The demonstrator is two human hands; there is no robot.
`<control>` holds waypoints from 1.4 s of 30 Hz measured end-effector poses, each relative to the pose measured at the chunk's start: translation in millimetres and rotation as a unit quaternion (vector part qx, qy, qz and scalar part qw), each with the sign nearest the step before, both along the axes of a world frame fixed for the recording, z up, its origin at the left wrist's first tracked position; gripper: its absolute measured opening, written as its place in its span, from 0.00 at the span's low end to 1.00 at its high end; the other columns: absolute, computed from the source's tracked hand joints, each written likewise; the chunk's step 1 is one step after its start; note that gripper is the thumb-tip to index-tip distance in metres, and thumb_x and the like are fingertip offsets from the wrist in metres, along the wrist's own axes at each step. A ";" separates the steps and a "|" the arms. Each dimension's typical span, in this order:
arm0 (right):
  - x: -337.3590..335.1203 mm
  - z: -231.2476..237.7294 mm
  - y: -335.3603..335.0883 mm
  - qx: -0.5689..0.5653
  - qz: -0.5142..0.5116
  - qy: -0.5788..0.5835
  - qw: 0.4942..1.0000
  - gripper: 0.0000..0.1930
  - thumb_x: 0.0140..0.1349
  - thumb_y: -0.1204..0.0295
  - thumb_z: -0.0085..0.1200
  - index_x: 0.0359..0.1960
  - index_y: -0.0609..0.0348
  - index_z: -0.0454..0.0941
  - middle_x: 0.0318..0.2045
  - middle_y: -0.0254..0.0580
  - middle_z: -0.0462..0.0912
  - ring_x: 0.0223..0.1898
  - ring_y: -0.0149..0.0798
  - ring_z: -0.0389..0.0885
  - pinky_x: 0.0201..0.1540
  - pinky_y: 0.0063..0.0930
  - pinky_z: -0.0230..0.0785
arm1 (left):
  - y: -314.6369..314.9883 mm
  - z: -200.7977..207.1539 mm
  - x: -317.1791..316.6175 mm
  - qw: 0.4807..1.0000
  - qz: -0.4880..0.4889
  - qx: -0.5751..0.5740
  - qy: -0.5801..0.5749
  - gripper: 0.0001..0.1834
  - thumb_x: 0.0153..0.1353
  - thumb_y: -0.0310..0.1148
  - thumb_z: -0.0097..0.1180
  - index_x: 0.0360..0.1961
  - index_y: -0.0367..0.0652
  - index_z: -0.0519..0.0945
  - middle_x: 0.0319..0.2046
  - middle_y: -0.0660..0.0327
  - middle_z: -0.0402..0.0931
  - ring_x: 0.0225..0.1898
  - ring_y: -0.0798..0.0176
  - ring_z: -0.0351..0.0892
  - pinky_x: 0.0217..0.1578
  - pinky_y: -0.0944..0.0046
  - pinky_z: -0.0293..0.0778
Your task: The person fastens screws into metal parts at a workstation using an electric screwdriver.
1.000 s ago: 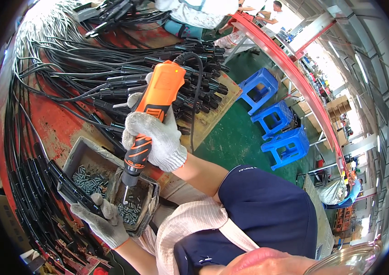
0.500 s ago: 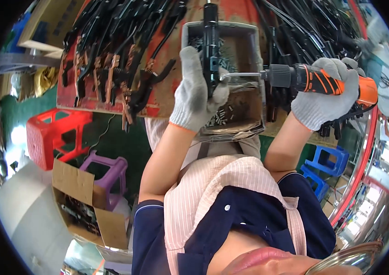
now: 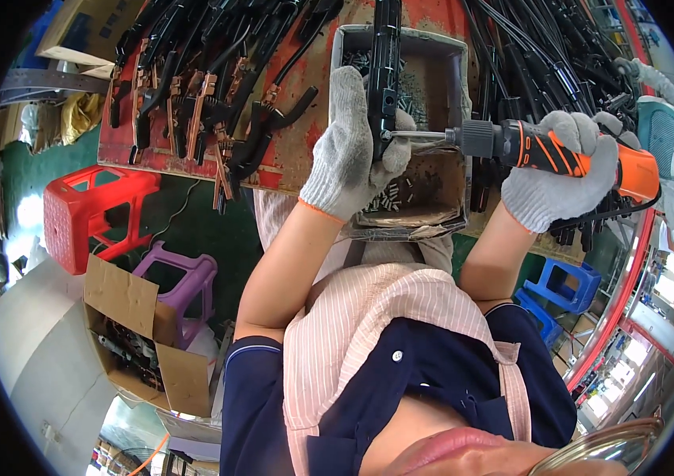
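My left hand [image 3: 342,151], in a grey knit glove, is closed around a long black tube-shaped metal part [image 3: 385,59] held upright over a box. My gloved right hand [image 3: 563,186] grips an orange and black electric screwdriver [image 3: 547,148], lying level. Its steel bit [image 3: 424,135] points left and meets the side of the black part by my left fingertips. A small shiny bit of metal shows there, perhaps a screw head. Below my hands, the open box [image 3: 464,170] holds small loose screws [image 3: 400,194] in two compartments.
Black parts with copper-coloured ends [image 3: 194,119] lie piled at the left of the red worktable [image 3: 305,103]. More black rods [image 3: 535,63] are heaped at the right. Red [image 3: 75,218], purple [image 3: 194,278] and blue stools [image 3: 567,282] and an open carton [image 3: 130,317] stand around.
The whole view has shifted slightly. Relative to the box, the screwdriver has moved left, bringing its chuck closer to the black part. Both hands keep their holds.
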State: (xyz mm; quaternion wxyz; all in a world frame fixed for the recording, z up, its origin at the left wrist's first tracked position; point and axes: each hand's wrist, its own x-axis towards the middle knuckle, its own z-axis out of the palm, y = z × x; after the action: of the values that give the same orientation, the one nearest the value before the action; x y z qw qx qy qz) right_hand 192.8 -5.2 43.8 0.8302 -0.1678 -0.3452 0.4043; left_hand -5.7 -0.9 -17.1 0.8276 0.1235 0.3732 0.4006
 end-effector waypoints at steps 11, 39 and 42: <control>-21.9 33.2 -19.0 0.005 0.050 -0.190 0.980 0.11 0.62 0.76 0.52 0.45 0.51 0.70 0.23 0.30 0.71 0.23 0.28 0.71 0.30 0.25 0.72 | -0.1 10.1 6.6 0.997 0.012 -0.043 0.058 0.41 0.62 0.73 0.34 0.29 0.41 0.76 0.14 0.63 0.69 0.11 0.70 0.62 0.13 0.74 0.58; -36.9 15.0 -10.5 -0.017 -0.012 -0.078 0.997 0.18 0.66 0.66 0.47 0.51 0.66 0.70 0.27 0.46 0.74 0.24 0.38 0.71 0.30 0.38 0.67 | -3.3 4.5 8.7 0.997 -0.003 0.001 0.078 0.42 0.60 0.75 0.36 0.38 0.41 0.75 0.15 0.66 0.66 0.12 0.73 0.58 0.12 0.74 0.55; -14.2 -13.7 -14.1 0.027 -0.020 -0.074 0.997 0.26 0.67 0.53 0.45 0.54 0.66 0.69 0.36 0.53 0.79 0.32 0.49 0.80 0.35 0.46 0.75 | -6.9 -0.1 -3.4 0.999 -0.003 0.013 0.034 0.36 0.63 0.68 0.43 0.27 0.41 0.75 0.15 0.65 0.68 0.12 0.70 0.63 0.13 0.73 0.56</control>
State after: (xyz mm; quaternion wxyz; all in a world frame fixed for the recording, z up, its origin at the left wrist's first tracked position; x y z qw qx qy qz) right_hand 178.6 -19.3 30.1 0.8145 -0.1820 -0.4132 0.3643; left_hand -9.1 -7.8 -17.2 0.8138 0.1492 0.3955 0.3989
